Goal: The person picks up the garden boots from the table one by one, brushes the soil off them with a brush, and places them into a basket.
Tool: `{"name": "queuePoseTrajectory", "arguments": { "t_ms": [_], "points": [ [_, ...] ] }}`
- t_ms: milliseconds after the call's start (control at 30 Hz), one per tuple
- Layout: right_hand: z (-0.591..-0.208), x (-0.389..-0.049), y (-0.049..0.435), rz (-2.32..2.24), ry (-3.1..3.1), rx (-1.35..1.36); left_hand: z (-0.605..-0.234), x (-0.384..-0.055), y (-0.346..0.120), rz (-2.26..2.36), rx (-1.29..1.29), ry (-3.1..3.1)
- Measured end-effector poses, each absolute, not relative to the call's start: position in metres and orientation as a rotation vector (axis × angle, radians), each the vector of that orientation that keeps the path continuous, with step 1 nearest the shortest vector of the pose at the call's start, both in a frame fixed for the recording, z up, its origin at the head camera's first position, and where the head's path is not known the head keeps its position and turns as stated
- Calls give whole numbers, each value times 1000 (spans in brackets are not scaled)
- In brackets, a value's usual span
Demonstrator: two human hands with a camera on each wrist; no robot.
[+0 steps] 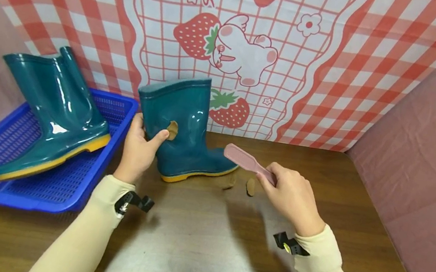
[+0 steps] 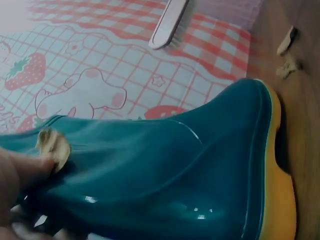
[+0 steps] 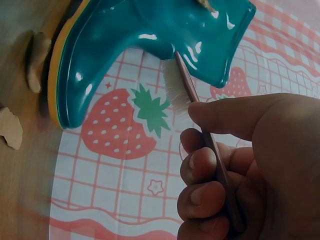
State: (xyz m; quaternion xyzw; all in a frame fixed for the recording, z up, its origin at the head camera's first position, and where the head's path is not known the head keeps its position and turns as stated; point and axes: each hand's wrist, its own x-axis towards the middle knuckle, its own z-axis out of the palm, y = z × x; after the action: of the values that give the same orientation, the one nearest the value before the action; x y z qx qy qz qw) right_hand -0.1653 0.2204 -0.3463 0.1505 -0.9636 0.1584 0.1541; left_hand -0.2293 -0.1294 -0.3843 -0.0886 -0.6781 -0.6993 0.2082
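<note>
A green rain boot point(image 1: 183, 150) with a yellow sole stands upright, toe to the right. My left hand point(image 1: 140, 146) grips its shaft from the left, the thumb by a tan, mud-like patch point(image 1: 172, 131). In the left wrist view the thumb touches that patch point(image 2: 56, 150), which looks cracked; the other fingers are mostly out of sight. My right hand point(image 1: 293, 194) holds a pink brush point(image 1: 245, 159) by its handle, fingers curled round it. White bristles point(image 3: 175, 85) show in the right wrist view. The brush head is near the boot's toe in the head view; contact cannot be told.
At the left, a blue plastic basket point(image 1: 123, 104) holds another green boot point(image 1: 56, 110), leaning in it. Tan dried pieces point(image 1: 250, 186) lie on the wooden table point(image 1: 187, 242) near the toe. Behind the boot hangs a checked strawberry cloth point(image 1: 322, 99); pink cloth point(image 1: 429, 136) lines the right side.
</note>
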Motion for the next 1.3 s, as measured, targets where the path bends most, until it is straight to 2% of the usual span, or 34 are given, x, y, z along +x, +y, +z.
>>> {"name": "queuePoseTrajectory", "arguments": {
  "t_ms": [233,467,767,933,1300],
  "points": [
    [-349,-166,217,460,-2739,448,-382,-227,-141,-1748,-388,-2211],
    [-351,-170,207,523,-2619,530,-379,-226,-134,-1817,-392,-2168],
    [-342,-175,152,626,-2390,777,-380,-226,-135,-1807,-396,-2240],
    [-350,-179,135,586,-2443,727,-377,-222,-142,-1764,-474,-2339],
    [-357,-183,134,638,-2492,690,-359,-218,-165,-1614,-663,-2454]
  ]
}}
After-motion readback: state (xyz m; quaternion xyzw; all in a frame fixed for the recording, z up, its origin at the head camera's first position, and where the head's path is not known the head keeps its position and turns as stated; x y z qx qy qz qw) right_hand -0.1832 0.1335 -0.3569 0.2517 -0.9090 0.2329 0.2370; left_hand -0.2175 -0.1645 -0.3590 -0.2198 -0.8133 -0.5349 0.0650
